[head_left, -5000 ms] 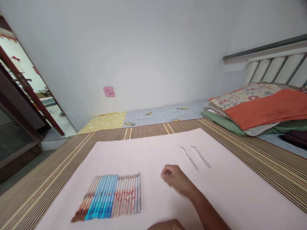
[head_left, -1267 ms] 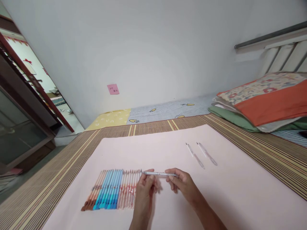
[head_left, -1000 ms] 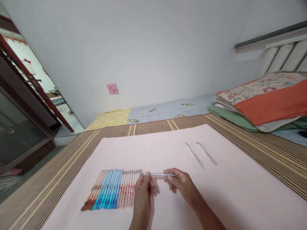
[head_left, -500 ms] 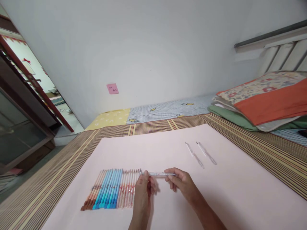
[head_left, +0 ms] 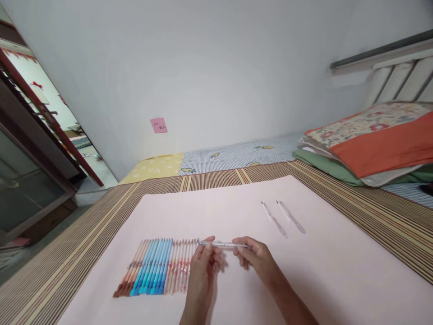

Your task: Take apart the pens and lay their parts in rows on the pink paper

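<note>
Between both hands a slim pale pen (head_left: 223, 244) is held level above the pink sheet (head_left: 203, 212). My left hand (head_left: 204, 262) pinches its left end between thumb and fingers. At the other end, my right hand (head_left: 252, 253) has its thumb and fingers closed on it. Just left of my left hand lies a tight row of pens: brown and peach pens (head_left: 133, 268), blue pens (head_left: 154, 266), and white pens with red marks (head_left: 179, 266), partly hidden by that hand. Two clear pens (head_left: 274, 220) with dark tips lie apart, farther back to the right.
The sheet lies on a striped mat (head_left: 101, 216). Folded cloths in orange, floral and green (head_left: 382, 149) are stacked at the right. Behind stands a white wall with a pink note (head_left: 158, 125), and a doorway is at the far left.
The fingers of my left hand have shifted on the pen, the index finger now showing behind it. My right hand stays nearly still, and the laid-out pens have not moved.
</note>
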A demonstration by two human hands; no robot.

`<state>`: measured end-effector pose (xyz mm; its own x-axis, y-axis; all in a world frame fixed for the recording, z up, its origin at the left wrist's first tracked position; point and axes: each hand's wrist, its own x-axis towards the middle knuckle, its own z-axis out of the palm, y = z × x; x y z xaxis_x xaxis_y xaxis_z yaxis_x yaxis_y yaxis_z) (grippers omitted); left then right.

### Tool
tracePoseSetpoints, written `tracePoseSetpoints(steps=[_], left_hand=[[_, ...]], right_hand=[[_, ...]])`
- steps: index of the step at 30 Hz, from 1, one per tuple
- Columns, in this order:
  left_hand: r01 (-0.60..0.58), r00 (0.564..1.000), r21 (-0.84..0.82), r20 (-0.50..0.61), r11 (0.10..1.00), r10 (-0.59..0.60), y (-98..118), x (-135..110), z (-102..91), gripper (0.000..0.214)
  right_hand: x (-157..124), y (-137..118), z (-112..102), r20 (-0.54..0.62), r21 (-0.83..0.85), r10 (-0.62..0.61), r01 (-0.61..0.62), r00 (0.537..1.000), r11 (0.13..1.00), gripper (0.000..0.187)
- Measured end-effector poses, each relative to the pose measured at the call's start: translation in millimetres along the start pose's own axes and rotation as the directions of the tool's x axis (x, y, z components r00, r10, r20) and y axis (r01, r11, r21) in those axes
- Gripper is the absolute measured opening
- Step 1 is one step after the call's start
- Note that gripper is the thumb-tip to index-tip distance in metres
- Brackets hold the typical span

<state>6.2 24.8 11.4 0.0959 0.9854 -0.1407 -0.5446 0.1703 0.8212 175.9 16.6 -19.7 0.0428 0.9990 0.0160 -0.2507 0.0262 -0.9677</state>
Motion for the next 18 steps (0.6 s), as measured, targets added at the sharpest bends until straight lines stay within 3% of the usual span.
tracePoseSetpoints(steps=[4, 7, 18], left_hand=[[0.046, 0.998, -0.004, -0.035, 0.999, -0.046, -1.0, 2.9, -2.5, 0.034], [0.022, 0.993, 0.027, -0.115, 0.999, -0.019, -3.3, 6.9, -4.1, 0.032], [-0.005, 0.976, -0.012, -0.217, 1.0, 0.002, -1.4, 6.8, -2.6, 0.031]], right_hand=[[1.2, 0.1, -0.7, 0.004, 0.0, 0.006, -0.006, 1.0, 1.0, 0.041], [0.6, -1.5, -0.3, 0.0, -0.033, -0.004, 0.004, 1.0, 0.999, 0.041], [-0.1, -8.3, -2.7, -0.055, -0.027, 0.015, -0.016, 0.998, 1.0, 0.037]])
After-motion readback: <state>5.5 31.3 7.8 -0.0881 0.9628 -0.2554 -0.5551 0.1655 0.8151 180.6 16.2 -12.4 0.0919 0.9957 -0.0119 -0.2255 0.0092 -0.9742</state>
